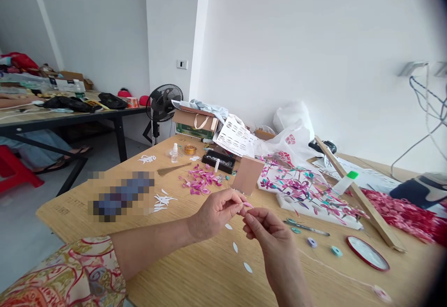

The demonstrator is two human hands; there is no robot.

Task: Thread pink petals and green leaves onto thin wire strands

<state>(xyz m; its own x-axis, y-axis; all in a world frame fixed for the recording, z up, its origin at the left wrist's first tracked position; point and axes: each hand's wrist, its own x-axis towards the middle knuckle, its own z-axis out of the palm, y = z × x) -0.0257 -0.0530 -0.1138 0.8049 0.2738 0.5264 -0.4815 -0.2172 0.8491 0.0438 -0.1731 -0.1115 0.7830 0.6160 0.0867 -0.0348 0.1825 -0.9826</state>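
Observation:
My left hand (215, 211) and my right hand (267, 232) meet above the wooden table (195, 279), fingertips pinched together on a small pink petal (247, 204). A thin pale thread (324, 266) trails from my right hand across the table to the right. Three white petal cut-outs (235, 247) lie on the table just under my hands. A heap of pink petals (200, 181) sits further back, past my left hand. A white board with a pink and teal flower arrangement (303, 190) lies behind my right hand.
Tweezers (307, 227), small tape rolls (337, 251) and a red-rimmed lid (367, 253) lie right of my hands. A wooden strip (356, 195), a glue bottle (345, 182), a brown card (247, 174), boxes, bags and a black fan (163, 104) stand behind. Another table (52, 116) is at left.

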